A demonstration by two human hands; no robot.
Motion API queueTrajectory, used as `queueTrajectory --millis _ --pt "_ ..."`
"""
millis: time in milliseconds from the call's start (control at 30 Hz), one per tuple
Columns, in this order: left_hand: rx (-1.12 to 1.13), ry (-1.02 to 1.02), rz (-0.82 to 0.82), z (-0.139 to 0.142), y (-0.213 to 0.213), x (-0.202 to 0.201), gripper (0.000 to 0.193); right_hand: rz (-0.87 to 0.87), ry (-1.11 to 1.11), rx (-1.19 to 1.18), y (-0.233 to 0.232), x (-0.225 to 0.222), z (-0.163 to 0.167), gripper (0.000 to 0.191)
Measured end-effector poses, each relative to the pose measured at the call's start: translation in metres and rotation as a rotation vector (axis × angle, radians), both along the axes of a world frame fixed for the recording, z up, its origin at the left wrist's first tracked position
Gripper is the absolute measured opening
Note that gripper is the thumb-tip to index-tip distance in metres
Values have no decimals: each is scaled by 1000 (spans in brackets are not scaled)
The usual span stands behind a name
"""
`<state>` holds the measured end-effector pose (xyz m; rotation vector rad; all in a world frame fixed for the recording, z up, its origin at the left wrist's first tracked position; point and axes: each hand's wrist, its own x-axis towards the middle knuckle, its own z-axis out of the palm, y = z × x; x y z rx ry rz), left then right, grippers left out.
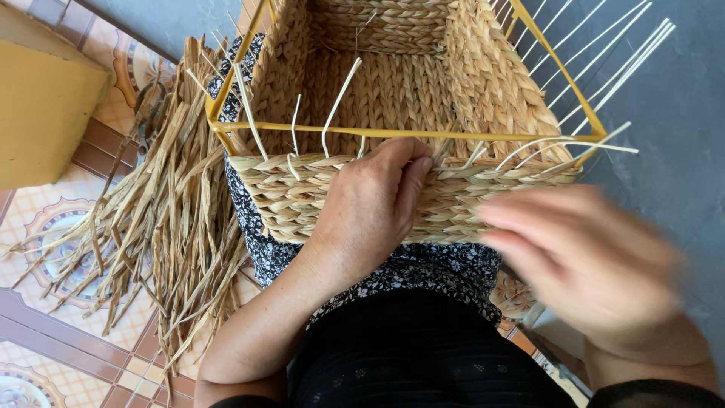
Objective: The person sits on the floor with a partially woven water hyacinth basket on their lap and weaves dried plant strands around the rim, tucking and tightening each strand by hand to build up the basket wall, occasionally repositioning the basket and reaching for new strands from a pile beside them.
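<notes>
A square woven straw basket [461, 75] on a yellow metal frame [393, 134] rests on my lap. My left hand [370, 204] presses against the basket's near wall, fingers curled over the top braided row by the frame bar. My right hand [581, 257] hovers at the lower right, blurred, fingers spread, holding nothing that I can see. Thin pale upright stakes [336, 98] stick out along the near rim and the right side.
A loose bundle of dried straw strands [166, 219] lies on the patterned tiled floor [68, 347] to my left. A yellow box-like object [45, 98] stands at the far left. Grey floor [680, 113] lies to the right. Dark flowered cloth [423, 272] covers my lap.
</notes>
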<state>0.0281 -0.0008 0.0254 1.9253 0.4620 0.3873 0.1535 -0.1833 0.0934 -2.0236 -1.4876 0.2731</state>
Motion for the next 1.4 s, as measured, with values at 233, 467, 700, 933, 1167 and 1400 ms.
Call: queueTrajectory --millis 233,467,700,933,1167,1400 --pt "-14 87 9 -2 -1 0 10 -61 -189 221 31 -14 -82 25" --pt "56 15 65 -6 -5 2 11 161 161 436 4 -13 -107 14" --pt "-50 -25 -50 -3 2 -5 8 176 494 625 -22 1 -103 19" --pt "-129 9 -95 1 6 -6 10 -18 380 556 -12 -2 -106 36" --pt "-114 15 -115 -1 7 -4 10 49 292 548 4 -1 -110 31" --pt "104 -80 -85 -18 1 -3 6 -11 274 614 -2 2 -126 12"
